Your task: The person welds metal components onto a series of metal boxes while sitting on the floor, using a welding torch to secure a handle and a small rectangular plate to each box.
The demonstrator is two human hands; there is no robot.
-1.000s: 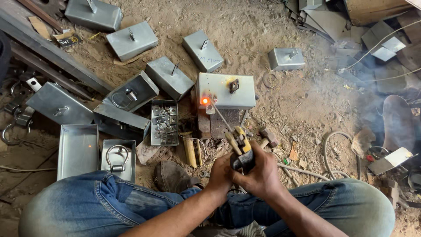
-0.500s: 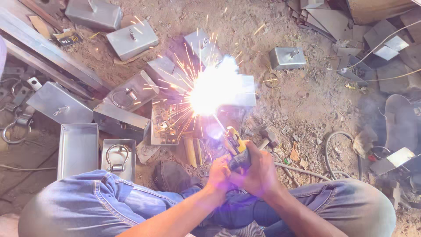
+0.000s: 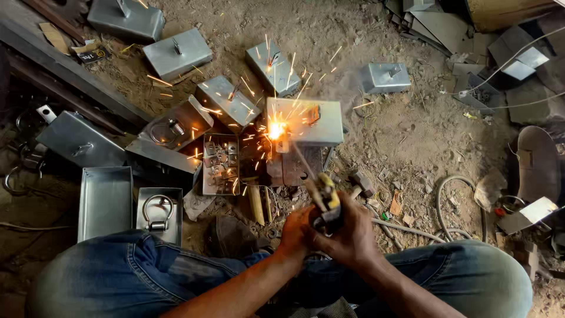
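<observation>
Here both hands clamp one electrode holder [image 3: 325, 203]: right hand [image 3: 347, 235] wrapped around the grip, left hand [image 3: 299, 231] closed against it from the side. Rod tip sparks on the grey metal box [image 3: 309, 121], just ahead of the knuckles. For a good weld, probably keep the arc short and the hands steady; parts tray [image 3: 219, 164] sits ahead-left.

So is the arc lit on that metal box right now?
Lit: a bright glow and flying sparks sit where the electrode rod meets the metal box.
</observation>
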